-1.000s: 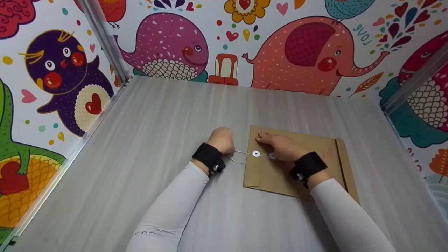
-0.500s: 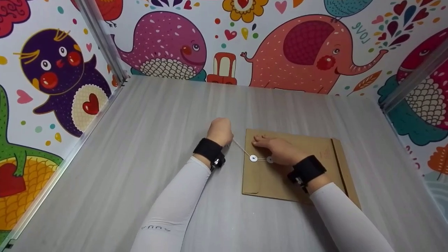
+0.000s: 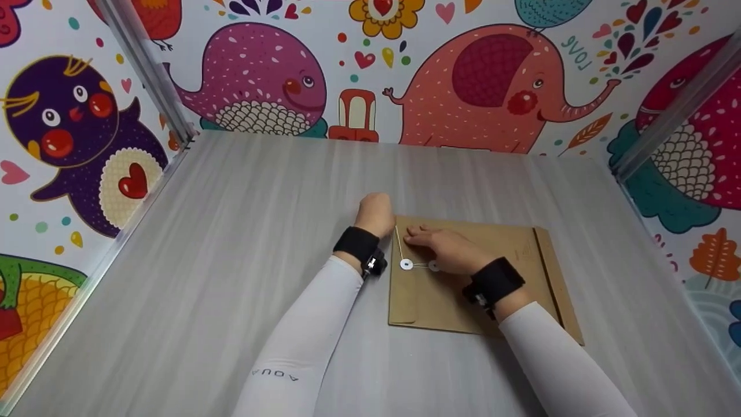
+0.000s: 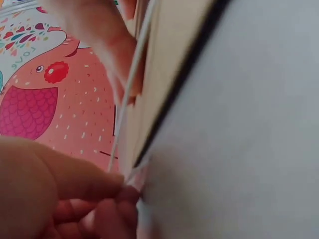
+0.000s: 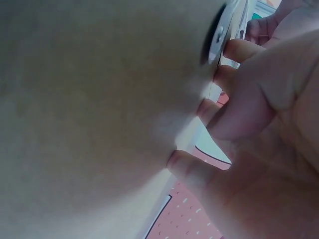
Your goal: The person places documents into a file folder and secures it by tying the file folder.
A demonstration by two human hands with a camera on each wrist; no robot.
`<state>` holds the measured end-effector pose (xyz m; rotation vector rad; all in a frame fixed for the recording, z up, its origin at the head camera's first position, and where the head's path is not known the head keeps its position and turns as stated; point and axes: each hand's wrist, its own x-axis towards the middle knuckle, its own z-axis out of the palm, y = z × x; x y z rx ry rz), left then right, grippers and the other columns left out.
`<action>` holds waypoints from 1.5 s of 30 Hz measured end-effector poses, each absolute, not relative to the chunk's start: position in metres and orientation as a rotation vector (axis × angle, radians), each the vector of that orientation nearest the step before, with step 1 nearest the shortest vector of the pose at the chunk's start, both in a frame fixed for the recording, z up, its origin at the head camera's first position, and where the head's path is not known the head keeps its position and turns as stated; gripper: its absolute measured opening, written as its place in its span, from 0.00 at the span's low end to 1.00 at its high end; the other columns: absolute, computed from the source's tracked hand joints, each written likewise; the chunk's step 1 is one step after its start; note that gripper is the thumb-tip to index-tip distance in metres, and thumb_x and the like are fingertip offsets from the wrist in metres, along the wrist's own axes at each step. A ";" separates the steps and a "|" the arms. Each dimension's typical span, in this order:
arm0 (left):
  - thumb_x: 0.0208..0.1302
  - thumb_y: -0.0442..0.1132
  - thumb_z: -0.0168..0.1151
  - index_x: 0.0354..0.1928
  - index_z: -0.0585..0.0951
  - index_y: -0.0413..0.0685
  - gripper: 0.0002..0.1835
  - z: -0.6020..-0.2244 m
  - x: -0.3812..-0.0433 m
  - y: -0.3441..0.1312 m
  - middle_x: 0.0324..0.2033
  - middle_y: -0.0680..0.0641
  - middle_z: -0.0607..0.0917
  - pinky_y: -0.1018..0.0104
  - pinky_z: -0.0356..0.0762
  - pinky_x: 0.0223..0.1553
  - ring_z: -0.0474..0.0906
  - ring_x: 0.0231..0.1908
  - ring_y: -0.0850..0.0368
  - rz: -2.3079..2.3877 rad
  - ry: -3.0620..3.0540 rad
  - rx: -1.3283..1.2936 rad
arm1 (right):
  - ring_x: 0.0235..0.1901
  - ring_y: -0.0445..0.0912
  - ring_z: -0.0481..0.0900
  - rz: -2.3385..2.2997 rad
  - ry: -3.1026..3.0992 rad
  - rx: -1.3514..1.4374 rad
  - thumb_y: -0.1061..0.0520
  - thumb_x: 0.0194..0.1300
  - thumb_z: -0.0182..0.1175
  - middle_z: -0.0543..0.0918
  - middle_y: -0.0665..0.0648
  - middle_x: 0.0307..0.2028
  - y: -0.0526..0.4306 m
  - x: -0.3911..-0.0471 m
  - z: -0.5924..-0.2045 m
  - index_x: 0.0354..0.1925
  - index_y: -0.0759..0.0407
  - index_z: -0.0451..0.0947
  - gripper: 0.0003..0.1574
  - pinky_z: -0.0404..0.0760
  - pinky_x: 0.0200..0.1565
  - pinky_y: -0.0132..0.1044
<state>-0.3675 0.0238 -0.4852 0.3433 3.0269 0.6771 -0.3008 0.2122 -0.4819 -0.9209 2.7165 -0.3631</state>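
Observation:
A brown paper document envelope [image 3: 451, 307] lies flat on the table, with two white round buttons on its left part. From the left button [image 3: 406, 264] a thin white string [image 3: 398, 243] runs taut to the envelope's far left corner. My left hand [image 3: 375, 214] is at that corner and pinches the string between thumb and fingers, as the left wrist view shows. My right hand [image 3: 451, 250] lies on the envelope, fingertips pressing its surface, and partly covers the right button [image 3: 434, 265]. In the right wrist view, fingertips [image 5: 182, 162] touch the paper.
The grey wood-patterned table [image 3: 278, 185] extends around the envelope. Behind it stands a wall [image 3: 359, 58] printed with cartoon animals, with metal rails [image 3: 145, 69] at the corners. A black strip [image 3: 547, 272] runs along the envelope's right part.
My left hand has moved away from me and rightward to the envelope's far left corner. The string has swung from pointing left to pointing away. My right hand stays on the envelope.

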 end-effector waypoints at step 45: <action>0.65 0.31 0.57 0.25 0.84 0.51 0.12 -0.482 -0.220 0.007 0.26 0.53 0.84 0.68 0.82 0.32 0.82 0.29 0.61 0.125 2.874 1.415 | 0.36 0.52 0.86 -0.588 3.011 -1.109 0.73 0.56 0.62 0.89 0.59 0.34 0.185 -0.315 -0.489 0.36 0.63 0.89 0.13 0.85 0.40 0.45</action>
